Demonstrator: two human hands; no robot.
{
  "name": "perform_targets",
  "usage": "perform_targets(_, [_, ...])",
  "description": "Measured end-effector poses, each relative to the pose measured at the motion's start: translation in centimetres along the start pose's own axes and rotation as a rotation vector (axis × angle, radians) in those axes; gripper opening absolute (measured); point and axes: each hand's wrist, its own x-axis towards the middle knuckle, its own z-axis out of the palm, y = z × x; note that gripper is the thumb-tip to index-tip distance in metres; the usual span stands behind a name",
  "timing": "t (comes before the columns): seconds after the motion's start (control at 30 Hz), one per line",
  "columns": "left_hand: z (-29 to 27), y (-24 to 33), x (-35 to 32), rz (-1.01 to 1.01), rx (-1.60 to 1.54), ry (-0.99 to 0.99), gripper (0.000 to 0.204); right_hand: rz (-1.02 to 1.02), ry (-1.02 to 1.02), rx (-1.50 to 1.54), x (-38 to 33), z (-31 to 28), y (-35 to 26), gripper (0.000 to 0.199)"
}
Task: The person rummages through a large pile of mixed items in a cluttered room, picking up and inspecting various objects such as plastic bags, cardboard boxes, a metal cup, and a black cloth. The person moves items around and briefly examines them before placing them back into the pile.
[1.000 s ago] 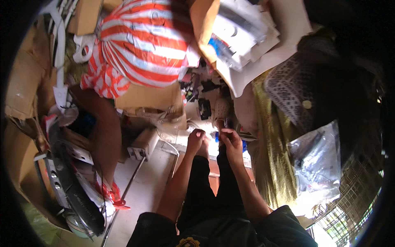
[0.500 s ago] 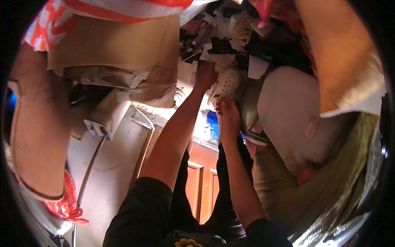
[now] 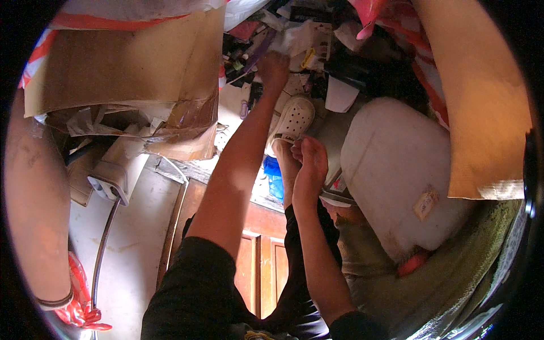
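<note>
My left hand [image 3: 273,71] reaches far forward into a heap of small clutter, next to a long purple strip [image 3: 261,52] and crumpled clear plastic [image 3: 297,41]. Its fingers look closed, but what they hold, if anything, is hidden. Nearer to me, my right hand [image 3: 310,164] hangs with its fingers curled in, and nothing shows in them. Just beyond its fingertips is a cream clog with round holes [image 3: 297,118], worn on my foot. A blue plastic piece [image 3: 273,177] lies beside that leg.
A torn cardboard box [image 3: 130,68] stands at the left, above a white boxy fixture with a dark cable [image 3: 116,175]. A large whitish plastic container [image 3: 396,175] leans at the right. Brown cardboard [image 3: 476,96] hangs at the upper right. A wooden panel [image 3: 259,249] shows below.
My left hand has moved farther forward, past the clog and into the clutter. My right hand stays near the clog, with its fingers still curled. The whole view has shifted somewhat.
</note>
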Motion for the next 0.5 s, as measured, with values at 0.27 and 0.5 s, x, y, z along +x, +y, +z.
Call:
perform_targets(0.27, [-5.9, -12.4, -9.6, 0.098, 0.42, -0.37, 0.033, 0.049, 0.021, 0.085, 1.1, -0.5, 0.5, 0.03])
perform_targets(0.5, [-4.6, 0.1, -5.5, 0.231, -0.21, -0.035, 0.037, -0.006, 0.039, -0.01, 1.4, -0.1, -0.6, 0.028])
